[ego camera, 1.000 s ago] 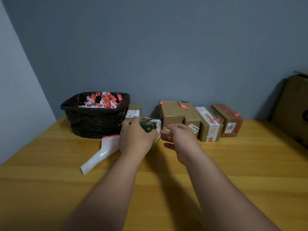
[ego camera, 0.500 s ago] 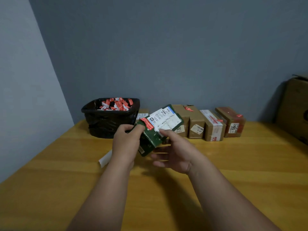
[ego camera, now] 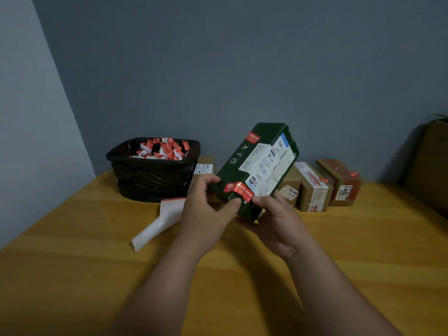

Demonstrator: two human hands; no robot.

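above the yellow table (ego camera: pixel 72 275), right of a black bin (ego camera: pixel 150 178): green box (ego camera: pixel 257 161) held up, tilted, left hand (ego camera: pixel 206 214) and right hand (ego camera: pixel 276 224) both clamped round its near end, left thumb touching a red sticker (ego camera: pixel 238 190).

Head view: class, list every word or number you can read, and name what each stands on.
"5041": on the rightmost brown box.
"473", likely: on the partly hidden brown box.
Green box: pale characters, shipping label and red stickers too blurred to read.
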